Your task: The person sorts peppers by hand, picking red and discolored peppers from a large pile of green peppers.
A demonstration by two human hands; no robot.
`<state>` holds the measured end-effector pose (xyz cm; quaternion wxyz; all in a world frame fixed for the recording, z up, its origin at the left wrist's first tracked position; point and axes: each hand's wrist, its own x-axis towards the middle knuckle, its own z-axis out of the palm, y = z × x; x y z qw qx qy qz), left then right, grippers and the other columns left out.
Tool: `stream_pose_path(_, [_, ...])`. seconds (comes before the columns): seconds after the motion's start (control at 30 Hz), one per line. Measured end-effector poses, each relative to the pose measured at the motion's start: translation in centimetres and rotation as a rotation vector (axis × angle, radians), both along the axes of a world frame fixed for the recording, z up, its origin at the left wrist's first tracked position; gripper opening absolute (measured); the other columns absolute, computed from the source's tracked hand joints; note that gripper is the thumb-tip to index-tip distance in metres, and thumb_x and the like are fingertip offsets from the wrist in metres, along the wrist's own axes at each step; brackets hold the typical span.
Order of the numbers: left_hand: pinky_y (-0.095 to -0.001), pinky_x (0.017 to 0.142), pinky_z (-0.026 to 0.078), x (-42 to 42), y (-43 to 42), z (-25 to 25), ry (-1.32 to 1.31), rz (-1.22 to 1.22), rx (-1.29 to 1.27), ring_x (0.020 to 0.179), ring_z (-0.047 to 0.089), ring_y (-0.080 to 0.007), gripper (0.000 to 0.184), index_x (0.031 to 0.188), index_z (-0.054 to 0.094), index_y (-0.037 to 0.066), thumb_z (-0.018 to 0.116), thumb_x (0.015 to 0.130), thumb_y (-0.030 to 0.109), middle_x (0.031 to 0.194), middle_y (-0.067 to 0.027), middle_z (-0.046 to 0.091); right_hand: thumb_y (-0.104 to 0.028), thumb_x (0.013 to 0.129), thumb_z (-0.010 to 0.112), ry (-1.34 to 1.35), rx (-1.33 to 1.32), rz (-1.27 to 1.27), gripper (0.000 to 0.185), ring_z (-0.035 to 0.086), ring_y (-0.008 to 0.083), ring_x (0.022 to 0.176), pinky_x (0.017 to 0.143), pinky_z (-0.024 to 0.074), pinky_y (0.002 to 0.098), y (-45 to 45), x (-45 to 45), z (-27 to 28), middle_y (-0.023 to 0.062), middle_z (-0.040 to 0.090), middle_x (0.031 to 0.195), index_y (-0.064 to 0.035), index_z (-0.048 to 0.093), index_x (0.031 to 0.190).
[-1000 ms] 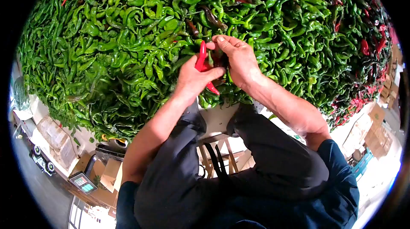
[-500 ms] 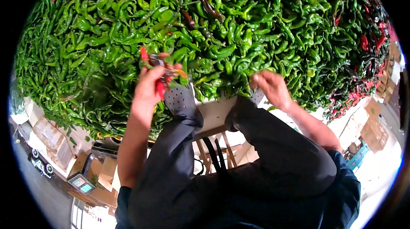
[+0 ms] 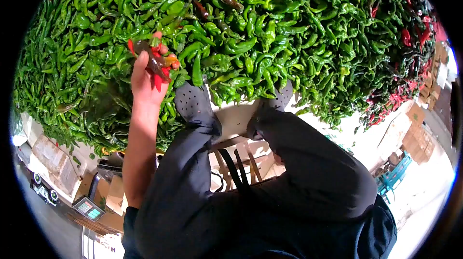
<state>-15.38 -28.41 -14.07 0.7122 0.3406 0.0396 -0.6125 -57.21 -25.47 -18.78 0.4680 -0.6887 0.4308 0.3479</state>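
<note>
My left hand [image 3: 147, 83] is closed around several chili peppers [image 3: 156, 64], red, dark brownish and one orange-tipped. It is raised over the left part of a large heap of green peppers [image 3: 241, 46], its fingers curled round the bunch. The held peppers stick out on both sides of the fingers. I do not see my right hand; only dark clothing shows on that side.
My grey perforated shoes [image 3: 193, 104] rest at the heap's near edge. Red peppers [image 3: 406, 38] lie along the right side. A digital scale display [image 3: 88, 208] stands lower left, cardboard boxes [image 3: 418, 143] and a teal crate [image 3: 396, 174] lower right.
My left hand has moved left and slightly up with the peppers still in it. My right hand, at the heap's near edge before, has gone out of view. The camera has shifted slightly.
</note>
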Motion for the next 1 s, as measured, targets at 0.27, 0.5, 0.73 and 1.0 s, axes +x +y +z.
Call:
stream_pose_path(0.27, [-0.0419,0.076,0.05,-0.1,3.1,-1.7,0.0,0.047,0.191,0.089,0.062,-0.0254,0.051,0.13,0.05,0.003,0.063,0.089,0.032,0.098,-0.0065,0.062,-0.024,0.091,0.054,0.005,0.029,0.383,0.025,0.069,0.0334,0.08,0.073,0.0547,0.0427,-17.1,-3.0,7.8,0.0205,0.07,0.089,-0.005,0.07,0.095])
stream_pose_path(0.5, [-0.0439,0.077,0.053,-2.6,2.3,-0.5,0.098,0.003,0.12,0.088,0.063,-0.027,0.045,0.124,0.054,0.005,0.062,0.09,0.032,0.098,-0.0076,0.062,-0.029,0.092,0.062,-0.502,-0.579,0.218,0.033,0.07,0.034,0.079,0.069,0.0555,0.0416,-24.4,23.1,6.0,0.0229,0.068,0.086,0.0018,0.058,0.105])
stream_pose_path(0.73, [-0.0456,0.082,0.052,-3.2,1.9,-0.5,0.108,0.027,0.191,0.092,0.063,-0.0287,0.051,0.129,0.051,0.004,0.063,0.088,0.032,0.095,-0.0068,0.063,-0.029,0.091,0.055,-0.361,-0.766,0.34,0.029,0.067,0.0381,0.07,0.062,0.054,0.0474,-22.5,29.5,0.1,0.0188,0.067,0.078,0.0002,0.052,0.093])
stream_pose_path(1.0, [-0.0562,0.107,0.04,-3.6,2.2,-2.1,0.204,-0.11,0.089,0.114,0.06,-0.0302,0.047,0.124,0.057,0.0,0.063,0.088,0.03,0.11,-0.0094,0.067,-0.015,0.084,0.065,-0.722,-0.175,-0.14,0.025,0.066,0.0381,0.087,0.075,0.0535,0.0456,-18.8,22.0,5.4,0.0225,0.068,0.091,0.0028,0.055,0.099])
